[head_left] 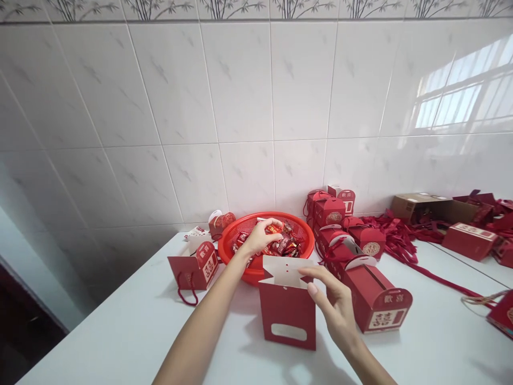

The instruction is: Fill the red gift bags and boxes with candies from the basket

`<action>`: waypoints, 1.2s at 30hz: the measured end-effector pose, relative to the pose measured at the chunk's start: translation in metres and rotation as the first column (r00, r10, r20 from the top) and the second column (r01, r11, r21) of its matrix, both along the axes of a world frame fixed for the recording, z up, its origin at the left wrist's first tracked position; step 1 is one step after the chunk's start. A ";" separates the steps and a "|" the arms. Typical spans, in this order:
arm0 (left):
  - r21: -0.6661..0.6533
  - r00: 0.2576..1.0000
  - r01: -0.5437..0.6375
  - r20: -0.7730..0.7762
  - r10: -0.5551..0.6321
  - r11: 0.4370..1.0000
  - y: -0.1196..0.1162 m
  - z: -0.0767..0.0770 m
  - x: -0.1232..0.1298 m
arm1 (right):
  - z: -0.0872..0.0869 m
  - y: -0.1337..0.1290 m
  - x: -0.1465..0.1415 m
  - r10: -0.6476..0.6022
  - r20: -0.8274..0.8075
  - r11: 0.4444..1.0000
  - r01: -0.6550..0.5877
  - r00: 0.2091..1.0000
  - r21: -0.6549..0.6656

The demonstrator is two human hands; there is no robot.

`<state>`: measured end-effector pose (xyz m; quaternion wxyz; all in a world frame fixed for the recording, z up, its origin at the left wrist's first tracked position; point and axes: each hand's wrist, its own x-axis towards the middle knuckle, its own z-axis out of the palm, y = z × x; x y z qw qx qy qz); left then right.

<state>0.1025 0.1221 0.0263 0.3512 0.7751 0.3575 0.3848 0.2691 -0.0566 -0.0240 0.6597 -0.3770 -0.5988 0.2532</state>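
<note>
Worktop (132,331): white; left edge runs diagonally from the wall toward the near left; rear edge meets the tiled wall (244,96). Open room: the wide strip left of the left forearm; a narrower strip between the open red box (287,315) and the front boxed gift (379,294); a broad stretch at near right. Tight ground: the right rim of the basket (228,240), with the cluster of closed boxes (334,211) just beside it.

Left hand (262,236), one: inside the basket's rim, over the sweets, fingers curled and fairly narrow; whether they grip a sweet cannot be told.

Right hand (334,299), one: thumb and forefinger narrow, holding the open red box at its upper right edge.

Open red box, one: upright, top flaps raised, just in front of the basket, oval-ended window low on its near side.

Basket, one: red, perforated, near the wall.

Wrapped sweets (284,245): many, overlapping, not countable.

Cord-handled box (196,264), one: left of the basket, one cord loop hanging to the worktop.

Closed boxes, right of the basket: at least five, the front boxed gift included; overlap prevents an exact count.

Ribbons (395,238): a tangled heap, number not tellable.

Cardboard carton (409,207), one: far right, near the wall.

Plain-sided red box (468,240), one: in front of the carton.
</note>
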 end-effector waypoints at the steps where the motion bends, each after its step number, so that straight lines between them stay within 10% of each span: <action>1: 0.003 0.997 0.014 0.071 -0.014 1.000 -0.001 0.000 -0.001 | 0.000 0.001 0.001 -0.015 -0.003 1.000 0.015 1.000 0.004; 11: -0.084 0.931 -0.043 0.357 0.071 0.996 -0.013 -0.005 -0.012 | -0.005 0.005 0.006 0.001 -0.106 1.000 -0.003 0.994 -0.015; 36: -0.390 0.836 -0.003 0.504 0.216 0.921 -0.027 0.002 -0.022 | -0.009 0.009 0.010 -0.051 0.062 0.997 0.047 0.997 0.066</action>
